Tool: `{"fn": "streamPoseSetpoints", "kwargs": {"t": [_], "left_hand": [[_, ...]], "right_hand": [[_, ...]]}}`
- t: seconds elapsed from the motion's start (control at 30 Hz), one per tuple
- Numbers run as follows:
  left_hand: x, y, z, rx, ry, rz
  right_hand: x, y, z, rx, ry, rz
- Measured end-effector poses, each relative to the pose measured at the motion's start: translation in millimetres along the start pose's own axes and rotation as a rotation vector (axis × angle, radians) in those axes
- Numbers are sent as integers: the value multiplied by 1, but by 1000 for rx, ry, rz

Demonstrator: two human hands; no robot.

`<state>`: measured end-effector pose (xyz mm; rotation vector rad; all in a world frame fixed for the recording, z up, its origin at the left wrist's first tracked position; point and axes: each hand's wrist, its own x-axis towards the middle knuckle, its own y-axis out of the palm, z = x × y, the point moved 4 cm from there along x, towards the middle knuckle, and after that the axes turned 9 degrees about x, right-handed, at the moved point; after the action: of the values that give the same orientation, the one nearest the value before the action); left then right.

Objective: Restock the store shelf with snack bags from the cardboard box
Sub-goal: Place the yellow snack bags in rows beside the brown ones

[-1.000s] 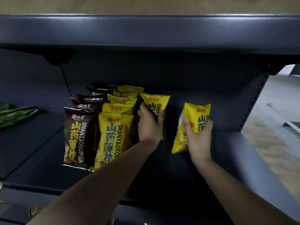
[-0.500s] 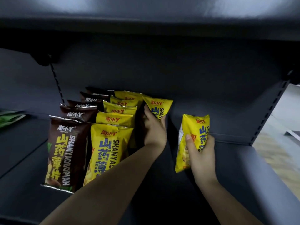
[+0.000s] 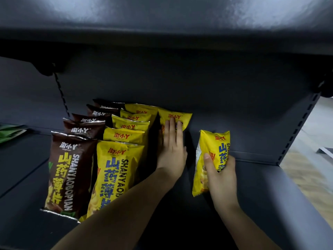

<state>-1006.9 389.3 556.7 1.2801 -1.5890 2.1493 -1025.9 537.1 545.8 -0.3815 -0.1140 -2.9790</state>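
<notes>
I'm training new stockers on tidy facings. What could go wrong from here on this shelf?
The back yellow bag is only pressed by the flat left hand; it may slump forward once released. The right hand grips its yellow bag around the middle, which could crush the chips.

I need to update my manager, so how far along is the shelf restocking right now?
Done: a brown snack bag row and a yellow snack bag row stand on the shelf. In hand: the left hand presses a yellow bag at the back; the right hand grips another yellow bag. Left: bare shelf on the right; the box is out of view.
</notes>
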Motion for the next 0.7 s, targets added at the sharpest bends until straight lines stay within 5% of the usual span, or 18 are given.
{"fn": "streamPoseSetpoints", "kwargs": {"t": [0.23,0.43,0.57,0.7], "left_hand": [[6,3,-5,-36,-67,82],[-3,-56,-9,-617,-226,142],[-16,-60,-8,-1034,-364,413],[-7,-64,11,-1288,-574,410]], "right_hand": [[0,1,2,-3,6,8],[-2,8,12,-4,-36,-7],[-11,27,22,-34,-70,227],[-18,35,23,126,54,509]]}}
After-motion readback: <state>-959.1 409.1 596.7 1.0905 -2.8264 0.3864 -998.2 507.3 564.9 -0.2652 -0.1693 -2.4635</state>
